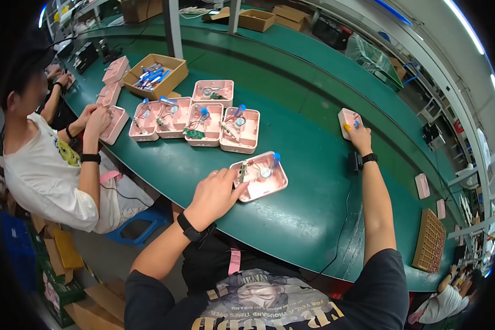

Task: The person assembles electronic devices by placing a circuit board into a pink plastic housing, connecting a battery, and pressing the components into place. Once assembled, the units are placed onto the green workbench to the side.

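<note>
Close in front of me a pink plastic housing [254, 191] lies tilted on the bench, its inside facing up. A round silver part, a narrow circuit board and a blue part show in it. My left hand [217, 192] grips its left edge, thumb at the near side. Farther off to the right, my reaching right hand [361, 138] is closed on the near end of a second pink housing [345, 115]; small blue and yellow bits show by the fingers. Part of that housing is hidden under the hand.
Several open pink housings [240, 147] with wires and boards stand grouped at left centre. Behind them is a cardboard box [176, 72] of blue cylinders. A black device [354, 161] with a cable sits beside my right wrist. A co-worker [49, 170] handles a housing at left.
</note>
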`<state>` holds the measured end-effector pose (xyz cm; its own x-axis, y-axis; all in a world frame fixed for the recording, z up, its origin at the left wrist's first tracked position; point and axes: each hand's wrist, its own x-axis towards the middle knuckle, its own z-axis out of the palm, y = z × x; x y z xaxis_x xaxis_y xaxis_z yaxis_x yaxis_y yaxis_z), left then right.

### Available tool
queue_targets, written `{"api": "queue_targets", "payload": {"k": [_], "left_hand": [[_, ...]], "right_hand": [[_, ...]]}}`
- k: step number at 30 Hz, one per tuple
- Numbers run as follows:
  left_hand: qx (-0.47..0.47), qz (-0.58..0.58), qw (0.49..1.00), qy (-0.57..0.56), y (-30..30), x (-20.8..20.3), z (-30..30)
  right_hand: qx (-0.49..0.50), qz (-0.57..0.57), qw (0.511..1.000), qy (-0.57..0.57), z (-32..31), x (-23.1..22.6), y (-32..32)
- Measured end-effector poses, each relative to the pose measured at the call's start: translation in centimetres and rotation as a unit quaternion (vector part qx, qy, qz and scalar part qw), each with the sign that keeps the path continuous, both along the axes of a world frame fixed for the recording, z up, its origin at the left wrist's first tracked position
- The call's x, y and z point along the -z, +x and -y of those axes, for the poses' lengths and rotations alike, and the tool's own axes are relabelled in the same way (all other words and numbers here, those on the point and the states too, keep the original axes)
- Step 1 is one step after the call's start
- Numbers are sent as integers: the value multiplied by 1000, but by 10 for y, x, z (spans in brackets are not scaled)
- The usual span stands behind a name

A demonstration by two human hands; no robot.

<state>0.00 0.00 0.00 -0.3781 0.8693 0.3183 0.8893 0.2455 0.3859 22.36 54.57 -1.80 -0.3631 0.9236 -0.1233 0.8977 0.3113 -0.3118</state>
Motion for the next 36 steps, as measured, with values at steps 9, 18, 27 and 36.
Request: {"api": "queue_targets", "payload": {"k": [9,18,27,36], "left_hand": [[-89,105,990,-29,1,-3,35],[-63,234,963,117,-9,25,17],[-40,340,936,83,-19,39,11],[13,390,916,97,-17,32,13]], "right_hand": [[-535,-245,808,1,292,-56,-48],[-542,-319,771,-102,340,-24,-58],[-523,-262,810,48,326,-24,-76],[-662,-261,695,98,335,-40,-93]]}}
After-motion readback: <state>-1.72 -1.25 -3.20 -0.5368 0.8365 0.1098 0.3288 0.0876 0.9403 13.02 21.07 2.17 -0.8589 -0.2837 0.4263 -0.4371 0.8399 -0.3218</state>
